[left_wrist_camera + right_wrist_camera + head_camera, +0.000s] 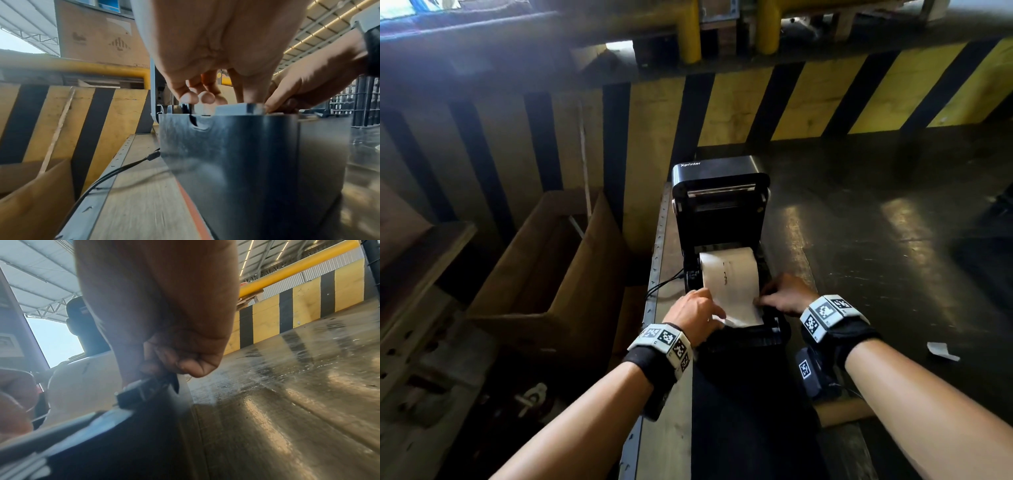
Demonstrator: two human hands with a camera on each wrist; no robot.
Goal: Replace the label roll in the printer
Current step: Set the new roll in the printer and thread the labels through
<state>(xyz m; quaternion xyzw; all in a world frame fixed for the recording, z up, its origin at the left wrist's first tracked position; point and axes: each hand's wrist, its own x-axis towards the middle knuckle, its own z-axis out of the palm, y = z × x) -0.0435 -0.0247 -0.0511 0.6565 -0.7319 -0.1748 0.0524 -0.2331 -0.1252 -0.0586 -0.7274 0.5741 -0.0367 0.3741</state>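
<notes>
A black label printer stands with its lid swung up, and a white label roll sits in its bay. A strip of label paper runs from the roll toward the front slot. My left hand pinches the strip's left edge, and my right hand pinches its right edge with curled fingers. In the left wrist view my left hand bends down over the printer's side wall. The right wrist view shows my right hand curled at the printer's rim beside the roll.
An open cardboard box stands left of the printer. A yellow and black striped barrier runs behind it. A thin black cable leaves the printer's left side. A scrap of white paper lies on the shiny dark surface at the right.
</notes>
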